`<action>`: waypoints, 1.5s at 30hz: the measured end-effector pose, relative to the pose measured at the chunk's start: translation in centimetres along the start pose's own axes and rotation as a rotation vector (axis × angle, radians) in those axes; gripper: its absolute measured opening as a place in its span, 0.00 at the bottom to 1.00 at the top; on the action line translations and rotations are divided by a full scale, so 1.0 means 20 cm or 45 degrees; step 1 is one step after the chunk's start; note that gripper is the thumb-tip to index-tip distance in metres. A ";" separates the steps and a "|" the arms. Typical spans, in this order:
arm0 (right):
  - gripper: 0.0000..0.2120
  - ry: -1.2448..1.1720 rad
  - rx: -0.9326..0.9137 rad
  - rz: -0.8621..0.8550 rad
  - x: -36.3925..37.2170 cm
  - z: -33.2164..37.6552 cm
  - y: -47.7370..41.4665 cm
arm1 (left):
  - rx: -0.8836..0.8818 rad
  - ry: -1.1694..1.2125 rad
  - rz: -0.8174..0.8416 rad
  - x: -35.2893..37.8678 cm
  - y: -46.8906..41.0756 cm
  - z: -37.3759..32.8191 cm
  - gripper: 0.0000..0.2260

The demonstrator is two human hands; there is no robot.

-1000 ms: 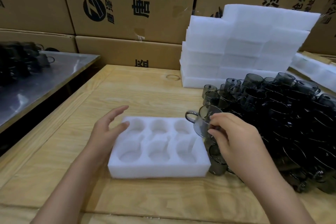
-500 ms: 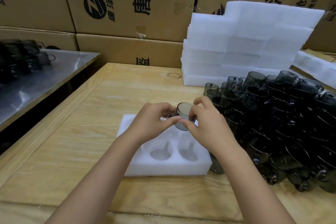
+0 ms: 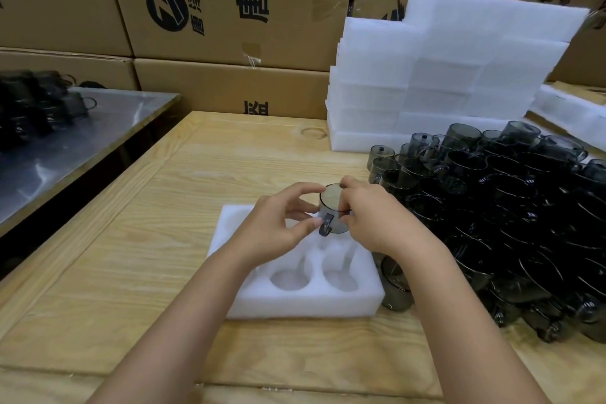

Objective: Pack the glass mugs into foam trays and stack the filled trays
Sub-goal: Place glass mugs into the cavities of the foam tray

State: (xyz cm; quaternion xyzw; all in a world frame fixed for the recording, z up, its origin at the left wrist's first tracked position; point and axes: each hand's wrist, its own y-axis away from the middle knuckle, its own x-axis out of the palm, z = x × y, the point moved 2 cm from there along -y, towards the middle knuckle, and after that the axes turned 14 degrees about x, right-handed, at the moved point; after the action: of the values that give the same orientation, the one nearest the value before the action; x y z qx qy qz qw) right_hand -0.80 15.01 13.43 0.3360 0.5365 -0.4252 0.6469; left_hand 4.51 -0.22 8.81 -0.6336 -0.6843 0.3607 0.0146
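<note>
A second ago the right hand [image 3: 377, 223] was lifting one mug [image 3: 333, 203] from the edge of the mug pile [image 3: 508, 223] while the left hand [image 3: 278, 226] rested on the left end of the foam tray [image 3: 295, 308]. Half a second ago both hands had met on that mug above the tray. Now the mug sits lower over the tray's back row, turned so its handle faces the person. This looks like the first mug being lined up with its pocket, so packing has barely begun and no tray is yet ready to stack.

Both hands are closed on the mug. The left pinches it from the left, thumb near the handle and forefinger by the rim. The right curls round its right side, fingertips on the rim.

The mug is tilted. Whether it already touches the foam cannot be told, since the hands hide the pockets beneath. The two front pockets in view are empty. The tray lies on the wooden counter [image 3: 164, 207], just beside the pile.
</note>
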 end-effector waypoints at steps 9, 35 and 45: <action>0.03 -0.001 0.014 0.162 -0.01 0.00 0.02 | -0.031 -0.085 0.175 0.01 0.00 0.01 0.20; 0.26 -0.105 0.017 0.044 0.29 0.03 0.11 | -0.033 -0.652 0.391 0.02 0.02 0.04 0.19; 0.28 -0.010 0.205 0.042 0.29 0.11 -0.15 | -0.218 -0.194 0.164 0.06 -0.09 0.08 0.26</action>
State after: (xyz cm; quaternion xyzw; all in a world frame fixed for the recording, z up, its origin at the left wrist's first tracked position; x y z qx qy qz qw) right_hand -2.33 10.67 8.33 0.3941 0.4925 -0.4574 0.6268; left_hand 1.96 0.22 7.89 -0.6459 -0.6697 0.3480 -0.1147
